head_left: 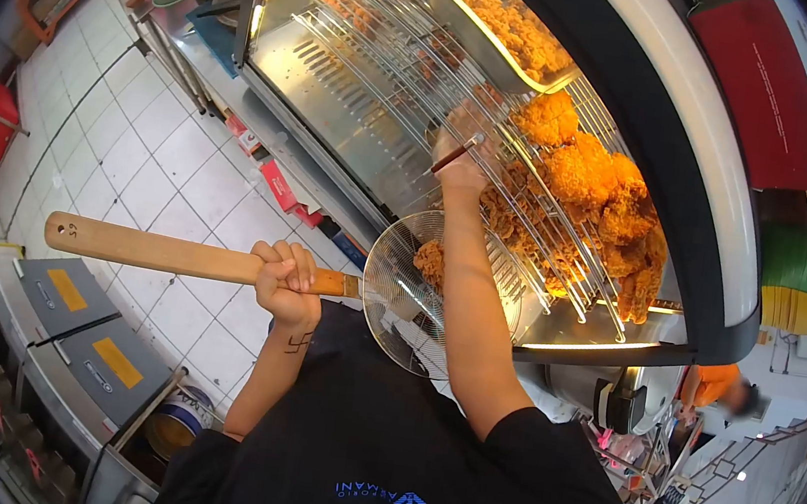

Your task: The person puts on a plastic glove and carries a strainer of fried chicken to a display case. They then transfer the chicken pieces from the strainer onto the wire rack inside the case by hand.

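My left hand (287, 278) is closed round the long wooden handle (152, 249) of a wire mesh skimmer (397, 302). A piece of fried chicken (430, 263) lies in the skimmer's mesh, partly hidden by my right forearm. That arm reaches across the skimmer into a lit display case. My right hand (466, 134) is among the wire racks (417, 62), close to the fried chicken pieces (584, 178). Its fingers are blurred and partly covered, so their grip does not show. A short dark red bar (458, 154) with a metal end crosses in front of it.
A metal tray (444, 0) of smaller fried pieces sits at the top of the case. The case's thick black frame (679, 145) curves along the right. Grey-lidded equipment (67, 286) and a large can (185, 417) stand lower left. Someone in orange (714, 386) is at the far right.
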Available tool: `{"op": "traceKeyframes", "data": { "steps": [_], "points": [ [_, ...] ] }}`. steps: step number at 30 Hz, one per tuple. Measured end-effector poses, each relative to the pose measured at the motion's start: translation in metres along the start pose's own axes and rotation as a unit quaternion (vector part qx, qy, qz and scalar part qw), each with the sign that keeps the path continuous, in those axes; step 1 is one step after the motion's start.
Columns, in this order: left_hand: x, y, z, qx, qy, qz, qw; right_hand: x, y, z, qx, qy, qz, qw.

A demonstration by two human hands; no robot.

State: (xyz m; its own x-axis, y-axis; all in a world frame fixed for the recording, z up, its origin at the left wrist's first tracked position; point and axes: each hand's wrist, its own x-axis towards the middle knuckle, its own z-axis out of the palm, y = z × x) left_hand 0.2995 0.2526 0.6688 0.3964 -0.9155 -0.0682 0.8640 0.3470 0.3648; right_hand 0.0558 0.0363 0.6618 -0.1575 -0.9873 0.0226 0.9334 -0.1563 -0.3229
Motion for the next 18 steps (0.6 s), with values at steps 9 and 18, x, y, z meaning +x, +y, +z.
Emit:
{"op": "traceKeyframes", "data": {
  "steps": [9, 18],
  "points": [
    [0.001, -0.002, -0.008, -0.007, -0.006, 0.018, 1.000, -0.097, -0.014, 0.012, -0.132, 0.118, 0.153, 0.972],
    [0.000, -0.002, -0.023, -0.020, 0.015, 0.009, 1.000, -0.145, -0.047, 0.050, -0.867, -0.287, -0.109, 0.393]
  ]
}}
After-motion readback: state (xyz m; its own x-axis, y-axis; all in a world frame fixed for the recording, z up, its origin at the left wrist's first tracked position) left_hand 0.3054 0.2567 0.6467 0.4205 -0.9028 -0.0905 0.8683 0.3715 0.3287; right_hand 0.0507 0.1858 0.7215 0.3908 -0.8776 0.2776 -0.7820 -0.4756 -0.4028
